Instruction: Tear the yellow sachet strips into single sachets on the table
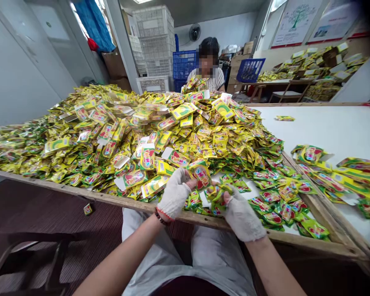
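My left hand (176,192), in a white knit glove with bare fingertips, grips a small yellow and green carton (200,174) with red lettering. Just right of it, my right hand (242,214), gloved the same way, is closed on small yellow-green candy packets (217,195). The carton and the packets are held close together above the table's front edge. In front of both hands rises a large heap of yellow and green packets (234,142) mixed with small cartons. Loose green packets (286,209) lie to the right of my right hand.
A wooden rim (80,191) runs along the table's front, and a wooden divider (322,205) stands at the right with cartons (357,174) beyond it. A co-worker (214,78) sits behind the heap. White crates (154,41) are stacked at the back. A stool (27,263) stands lower left.
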`<state>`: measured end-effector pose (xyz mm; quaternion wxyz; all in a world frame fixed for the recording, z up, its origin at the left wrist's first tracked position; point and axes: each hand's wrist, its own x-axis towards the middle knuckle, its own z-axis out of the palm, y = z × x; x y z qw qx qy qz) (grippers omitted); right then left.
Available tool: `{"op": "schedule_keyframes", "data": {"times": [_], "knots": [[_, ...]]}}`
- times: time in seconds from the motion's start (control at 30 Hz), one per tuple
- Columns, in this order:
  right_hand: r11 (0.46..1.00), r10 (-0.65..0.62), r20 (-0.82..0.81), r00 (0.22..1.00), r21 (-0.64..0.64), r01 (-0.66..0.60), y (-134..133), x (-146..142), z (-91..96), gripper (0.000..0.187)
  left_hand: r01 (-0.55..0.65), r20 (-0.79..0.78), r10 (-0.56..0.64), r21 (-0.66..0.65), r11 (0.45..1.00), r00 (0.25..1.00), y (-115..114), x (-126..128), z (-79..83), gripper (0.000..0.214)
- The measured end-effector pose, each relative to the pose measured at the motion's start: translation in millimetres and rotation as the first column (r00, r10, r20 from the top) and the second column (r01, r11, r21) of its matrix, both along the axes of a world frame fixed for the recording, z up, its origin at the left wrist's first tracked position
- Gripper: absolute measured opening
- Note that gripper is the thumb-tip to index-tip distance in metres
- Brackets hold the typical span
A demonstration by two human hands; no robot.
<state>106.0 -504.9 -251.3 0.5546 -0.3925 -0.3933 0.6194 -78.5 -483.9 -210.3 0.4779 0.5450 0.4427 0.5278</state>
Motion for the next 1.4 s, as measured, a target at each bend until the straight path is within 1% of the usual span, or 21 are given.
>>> {"op": "schedule_keyframes", "data": {"times": [0.07, 0.13, 0.23, 0.33, 0.4, 0.43, 0.47, 0.5, 0.53, 0.57, 0.63, 0.67, 0.73, 0.8, 0.87, 1.0, 1.13, 1.2, 1.3, 1.37, 1.4], "knots": [[0.999, 0.043, -0.046, 0.998, 0.005, -0.043, -2.2, -10.1, 1.6, 0.035, 0.079, 0.327, -0.028, -0.145, 0.986, 0.945, -9.2, 8.8, -6.6, 0.028], [1.0, 0.023, -0.019, 1.0, 0.015, -0.022, -2.3, -13.8, 3.1, 0.035, 0.147, 0.478, -0.023, -0.223, 0.964, 0.878, -16.4, 13.1, -10.7, 0.035], [0.996, 0.034, 0.093, 0.995, 0.077, -0.042, -0.2, -10.3, 3.7, 0.034, 0.163, 0.552, -0.008, -0.233, 0.959, 0.834, -19.8, 10.0, -11.6, 0.035], [0.995, 0.03, 0.121, 0.992, 0.09, -0.041, 1.9, -5.1, 3.7, 0.034, 0.162, 0.496, -0.03, -0.225, 0.961, 0.868, -17.0, 0.3, -9.8, 0.038], [0.997, -0.002, 0.13, 0.991, 0.072, -0.008, 3.0, -1.8, 5.7, 0.035, 0.086, 0.316, -0.03, -0.162, 0.983, 0.948, -15.9, -8.7, -5.6, 0.049], [0.998, 0.002, 0.153, 0.988, 0.068, -0.013, 3.5, 0.2, 7.7, 0.036, 0.024, 0.157, -0.012, -0.076, 0.997, 0.988, -16.3, -13.6, -1.8, 0.058], [0.997, 0.023, 0.186, 0.982, 0.071, -0.037, 4.0, 2.5, 10.3, 0.037, -0.014, -0.047, 0.016, 0.048, 0.999, 0.999, -17.2, -18.2, 3.1, 0.068], [0.994, 0.058, 0.222, 0.973, 0.079, -0.077, 4.7, 4.7, 13.3, 0.038, -0.002, -0.272, 0.053, 0.185, 0.983, 0.961, -18.5, -22.1, 8.8, 0.078], [0.988, 0.108, 0.253, 0.961, 0.084, -0.133, 5.3, 6.8, 16.5, 0.039, 0.068, -0.488, 0.089, 0.294, 0.953, 0.868, -19.9, -24.9, 14.5, 0.085], [0.978, 0.161, 0.278, 0.947, 0.085, -0.191, 5.9, 8.5, 19.5, 0.04, 0.177, -0.666, 0.112, 0.35, 0.92, 0.737, -21.2, -26.3, 19.4, 0.087], [0.962, 0.211, 0.316, 0.925, 0.099, -0.253, 6.7, 10.0, 23.7, 0.039, 0.367, -0.87, 0.123, 0.325, 0.872, 0.477, -22.5, -24.8, 24.4, 0.073], [0.965, 0.179, 0.338, 0.924, 0.124, -0.232, 6.8, 9.9, 24.4, 0.038, 0.399, -0.911, 0.127, 0.293, 0.869, 0.393, -22.3, -22.5, 23.8, 0.064], [0.976, -0.004, 0.382, 0.924, 0.204, -0.08, 6.0, 9.0, 23.0, 0.035, 0.348, -0.934, 0.133, 0.252, 0.903, 0.333, -21.0, -17.0, 17.3, 0.052], [0.955, -0.207, 0.41, 0.888, 0.283, 0.092, 3.8, 8.9, 19.1, 0.033, 0.233, -0.92, 0.153, 0.248, 0.94, 0.362, -20.6, -12.7, 7.4, 0.05], [0.942, -0.277, 0.471, 0.837, 0.307, 0.139, 0.5, 10.6, 14.6, 0.033, 0.176, -0.899, 0.16, 0.25, 0.952, 0.408, -22.6, -11.0, -1.2, 0.05], [0.966, -0.185, 0.66, 0.728, 0.257, 0.012, -2.1, 17.5, 10.7, 0.035, 0.273, -0.878, 0.083, 0.235, 0.933, 0.471, -28.9, -13.1, -7.7, 0.051], [0.958, -0.156, 0.827, 0.539, 0.259, -0.121, 1.4, 17.4, 17.2, 0.031, 0.377, -0.879, 0.009, 0.213, 0.901, 0.476, -30.1, -14.1, -6.5, 0.052], [0.924, -0.223, 0.868, 0.444, 0.333, -0.186, 2.0, 12.2, 20.7, 0.025, 0.391, -0.882, 0.0, 0.209, 0.896, 0.471, -29.8, -12.6, -7.3, 0.047], [0.834, -0.424, 0.839, 0.342, 0.509, -0.212, 0.9, 4.3, 20.2, 0.022, 0.377, -0.87, 0.003, 0.216, 0.901, 0.493, -29.5, -10.2, -11.1, 0.042], [0.796, -0.495, 0.816, 0.3, 0.564, -0.219, 0.8, 3.2, 16.5, 0.023, 0.361, -0.853, -0.002, 0.219, 0.906, 0.522, -29.0, -10.3, -12.7, 0.043], [0.798, -0.484, 0.822, 0.301, 0.555, -0.234, 1.2, 4.2, 14.3, 0.024, 0.368, -0.848, -0.014, 0.215, 0.905, 0.53, -28.5, -11.0, -12.5, 0.043]]}}
